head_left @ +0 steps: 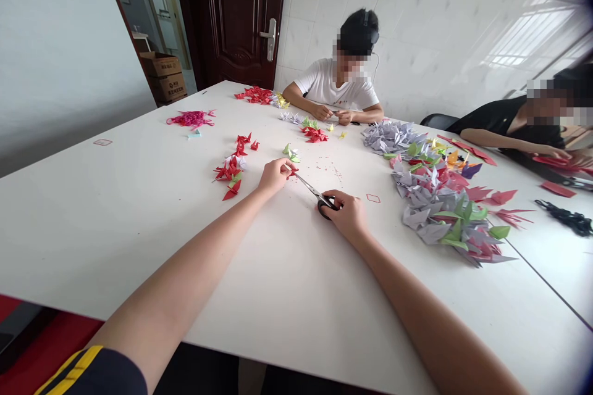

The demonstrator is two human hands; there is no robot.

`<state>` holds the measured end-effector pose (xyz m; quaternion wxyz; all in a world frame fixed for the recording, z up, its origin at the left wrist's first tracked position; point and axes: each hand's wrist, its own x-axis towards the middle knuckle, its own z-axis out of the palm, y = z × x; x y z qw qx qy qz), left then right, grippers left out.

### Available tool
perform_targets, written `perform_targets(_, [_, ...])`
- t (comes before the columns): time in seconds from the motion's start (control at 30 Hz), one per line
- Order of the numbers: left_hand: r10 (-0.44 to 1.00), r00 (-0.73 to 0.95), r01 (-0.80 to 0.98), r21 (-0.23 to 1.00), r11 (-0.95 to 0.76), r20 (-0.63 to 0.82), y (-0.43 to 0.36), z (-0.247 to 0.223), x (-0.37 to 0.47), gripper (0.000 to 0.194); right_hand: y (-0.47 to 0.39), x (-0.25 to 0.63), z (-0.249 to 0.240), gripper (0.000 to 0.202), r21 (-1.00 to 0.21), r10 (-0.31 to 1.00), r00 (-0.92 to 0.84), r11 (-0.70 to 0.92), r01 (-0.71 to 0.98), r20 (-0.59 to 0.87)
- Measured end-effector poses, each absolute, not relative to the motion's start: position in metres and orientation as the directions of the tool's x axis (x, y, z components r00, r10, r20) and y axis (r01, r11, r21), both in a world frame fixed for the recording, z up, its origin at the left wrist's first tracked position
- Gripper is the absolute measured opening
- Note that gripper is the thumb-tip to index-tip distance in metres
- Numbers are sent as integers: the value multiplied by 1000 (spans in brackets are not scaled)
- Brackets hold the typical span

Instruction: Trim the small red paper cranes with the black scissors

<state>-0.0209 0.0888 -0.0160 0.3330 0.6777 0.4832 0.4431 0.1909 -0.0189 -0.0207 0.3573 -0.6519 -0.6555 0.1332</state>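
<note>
My left hand (277,176) is closed, pinching a small red paper piece (291,173) that its fingers mostly cover; it looks like part of a folded crane. My right hand (346,213) grips the black handles of a pair of scissors (313,192). The scissors' blades point left and reach the red paper at my left fingertips. Left of my left hand lies a loose group of red paper cranes (228,170) with a little green and white among them. Just beyond my hands sits a green and white crane (291,152). Tiny red paper scraps (328,168) are scattered past the scissors.
A large heap of grey, red and green cranes (433,197) covers the table's right side. Pink cord (191,118) lies far left, black cord (564,217) far right. One person (345,86) works opposite, another (507,126) at the right. The white table (152,216) extends left.
</note>
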Motion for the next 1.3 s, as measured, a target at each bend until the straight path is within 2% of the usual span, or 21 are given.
perform_targets(0.37, [941,186,281,903,-326,281,89,-15,-21,25,-29,178,-12,33,-564,940,149,54,824,307])
perform_targets(0.57, [963,171,186,953,-238,208,85,-10,-21,27,-24,184,-13,35,-591,912,179,81,803,368])
perform_targets(0.8, [945,137,231,918,-322,297,88,-12,-21,14,-20,190,-15,36,-607,911,190,78,791,365])
perform_targets(0.93, [935,117,192,916,-352,334,90,-15,-21,9,-19,192,-19,37,-638,917,156,125,760,367])
perform_targets(1.1, [943,128,131,938,-322,306,92,-19,-19,11,-19,191,-19,36,-659,924,131,152,737,359])
perform_targets(1.3, [949,64,149,937,-316,309,92,-17,-21,19,-20,192,-20,36,-662,937,93,165,731,336])
